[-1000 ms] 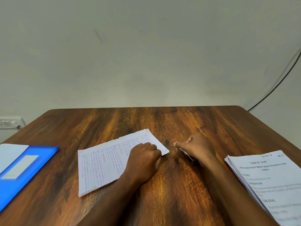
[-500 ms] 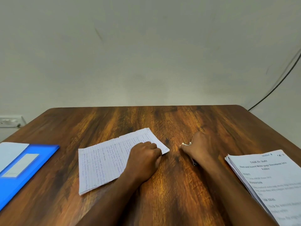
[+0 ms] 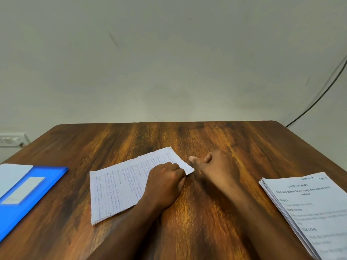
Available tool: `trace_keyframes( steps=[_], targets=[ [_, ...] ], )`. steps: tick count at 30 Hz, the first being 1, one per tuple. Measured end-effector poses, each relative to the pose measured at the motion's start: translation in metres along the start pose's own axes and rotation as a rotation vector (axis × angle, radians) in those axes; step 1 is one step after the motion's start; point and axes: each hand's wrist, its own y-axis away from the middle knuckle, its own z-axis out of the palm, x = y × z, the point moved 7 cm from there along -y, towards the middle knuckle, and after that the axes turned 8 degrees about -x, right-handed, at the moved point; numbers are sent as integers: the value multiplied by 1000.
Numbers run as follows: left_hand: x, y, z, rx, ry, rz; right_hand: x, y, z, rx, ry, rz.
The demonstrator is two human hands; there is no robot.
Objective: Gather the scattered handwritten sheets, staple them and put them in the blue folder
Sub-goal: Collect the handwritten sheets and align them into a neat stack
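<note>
The handwritten sheets (image 3: 120, 186) lie stacked in the middle of the wooden table (image 3: 206, 139), tilted with one corner pointing right. My left hand (image 3: 165, 182) rests on their right edge with fingers curled, gripping the stack near that corner. My right hand (image 3: 214, 166) lies just right of the corner, back up, its thumb stretched toward the paper. Its other fingers are hidden, and I see nothing in it. The blue folder (image 3: 47, 182) lies at the left edge with a pale label on its cover.
A stack of printed sheets (image 3: 309, 207) sits at the table's right front. A white sheet (image 3: 11, 175) overlaps the folder's far left. A wall socket (image 3: 11, 139) is left of the table, and a black cable (image 3: 319, 96) runs down the wall at right.
My right hand moved forward and left toward the sheets' corner. The small pale object seen at its fingertips before no longer shows. The left hand and the sheets stayed put.
</note>
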Motion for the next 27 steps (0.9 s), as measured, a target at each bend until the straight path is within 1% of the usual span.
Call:
trace_keyframes(
  steps=[2,4,7,10,12,14,16,18,22,27],
  targets=[
    [0,0,-1,4,-6,-5,-2,0,15,-102,-95,7],
    [0,0,-1,4,-5,-13,-1,-2,27,-152,-180,11],
    [0,0,0,-8,1,-16,2,-3,41,-199,-326,38],
    [1,0,1,-6,-4,1,3,-3,43,-210,-535,61],
    [1,0,1,2,-1,5,4,-2,48,-263,-697,84],
    [1,0,1,6,-5,9,2,-1,54,-305,-796,95],
    [1,0,1,6,-1,8,1,-1,56,-293,-796,78],
    [0,0,2,-14,17,-5,2,-4,53,-246,-744,46],
    [-4,0,0,-25,77,-86,11,-15,34,-51,-488,-55],
    [-18,4,-11,48,185,-238,22,-21,10,84,-278,-100]
  ],
)
